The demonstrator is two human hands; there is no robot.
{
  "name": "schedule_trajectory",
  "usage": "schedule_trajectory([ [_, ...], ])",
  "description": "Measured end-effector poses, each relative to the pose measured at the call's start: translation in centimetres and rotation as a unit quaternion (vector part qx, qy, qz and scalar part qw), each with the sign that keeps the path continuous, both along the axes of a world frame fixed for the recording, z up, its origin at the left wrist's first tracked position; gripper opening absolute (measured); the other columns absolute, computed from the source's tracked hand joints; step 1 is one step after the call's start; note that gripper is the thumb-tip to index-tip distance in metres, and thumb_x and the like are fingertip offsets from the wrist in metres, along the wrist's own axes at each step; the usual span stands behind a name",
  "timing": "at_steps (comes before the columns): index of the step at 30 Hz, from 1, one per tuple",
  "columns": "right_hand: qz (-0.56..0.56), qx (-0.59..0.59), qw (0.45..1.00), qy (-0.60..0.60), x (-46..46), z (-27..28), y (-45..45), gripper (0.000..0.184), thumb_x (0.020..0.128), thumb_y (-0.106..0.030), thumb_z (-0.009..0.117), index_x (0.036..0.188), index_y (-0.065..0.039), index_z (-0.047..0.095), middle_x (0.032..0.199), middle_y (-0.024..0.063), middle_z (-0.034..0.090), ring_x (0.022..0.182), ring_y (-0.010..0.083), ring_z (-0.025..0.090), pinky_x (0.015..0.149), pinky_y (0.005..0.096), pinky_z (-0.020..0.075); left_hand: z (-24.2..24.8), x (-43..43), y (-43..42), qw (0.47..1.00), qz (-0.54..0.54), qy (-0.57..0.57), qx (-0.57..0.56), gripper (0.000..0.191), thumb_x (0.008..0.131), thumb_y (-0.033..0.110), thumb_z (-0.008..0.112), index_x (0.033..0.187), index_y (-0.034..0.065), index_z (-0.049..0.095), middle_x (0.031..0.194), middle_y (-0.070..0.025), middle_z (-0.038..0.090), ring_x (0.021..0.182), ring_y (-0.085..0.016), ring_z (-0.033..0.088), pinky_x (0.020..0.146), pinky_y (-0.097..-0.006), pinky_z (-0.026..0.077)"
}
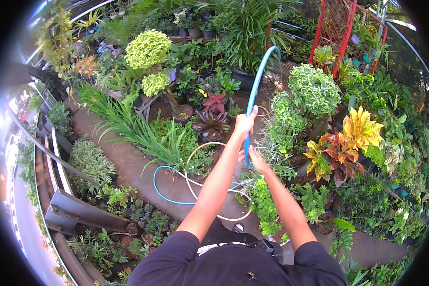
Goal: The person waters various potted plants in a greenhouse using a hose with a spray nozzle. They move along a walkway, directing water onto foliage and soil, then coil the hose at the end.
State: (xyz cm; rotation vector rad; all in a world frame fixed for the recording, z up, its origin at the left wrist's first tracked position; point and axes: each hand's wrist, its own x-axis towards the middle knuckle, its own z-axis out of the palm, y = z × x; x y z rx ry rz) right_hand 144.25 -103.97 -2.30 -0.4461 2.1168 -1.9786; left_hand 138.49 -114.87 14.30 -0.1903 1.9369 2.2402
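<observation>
A blue garden hose (258, 80) rises from my hands and arches over at its top, where its end hangs near a large black plant pot (244, 79). My left hand (246, 123) grips the hose, thumb pointing up along it. Lower down, my right hand (254, 159) is at the hose's lower bend with the fingers partly spread; whether it grips the hose I cannot tell. More hose, in blue and a pale cream colour, lies in loose loops (186, 178) on the wet path in front of me.
Potted plants crowd both sides of the narrow path (128, 161). A rounded topiary shrub (148, 50) stands ahead, and a yellow-red croton (359, 132) is at the right. A red metal frame (343, 35) rises at the back right. Curved metal railing (89, 211) borders a road at the left.
</observation>
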Motion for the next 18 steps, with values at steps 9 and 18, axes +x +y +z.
schedule_trajectory([
  [9,-0.195,-0.103,0.975,-0.035,-4.0,11.8,-3.4,0.061,0.091,-0.064,0.025,0.070,-0.010,0.045,0.052,-0.0024,0.038,0.047,0.0107,0.040,0.048,0.0261,0.0381,-4.1,-3.2,-3.4,0.974,-0.072,0.097,0.194,0.084,0.085,0.073,0.028,0.125,0.0000,0.036,0.115,-0.0197,0.056,0.095,-0.023,0.059,0.085,-0.0371,0.045],
  [18,-0.228,-0.272,0.911,-0.210,-15.0,27.6,-5.0,0.059,0.089,-0.065,0.031,0.075,-0.009,0.046,0.050,-0.0031,0.039,0.039,0.0110,0.039,0.047,0.0330,0.0472,-17.5,0.0,-4.5,0.960,-0.139,0.244,0.011,0.060,0.094,0.057,0.031,0.104,0.0028,0.055,0.100,-0.0105,0.063,0.099,-0.019,0.057,0.093,-0.0331,0.041],
])
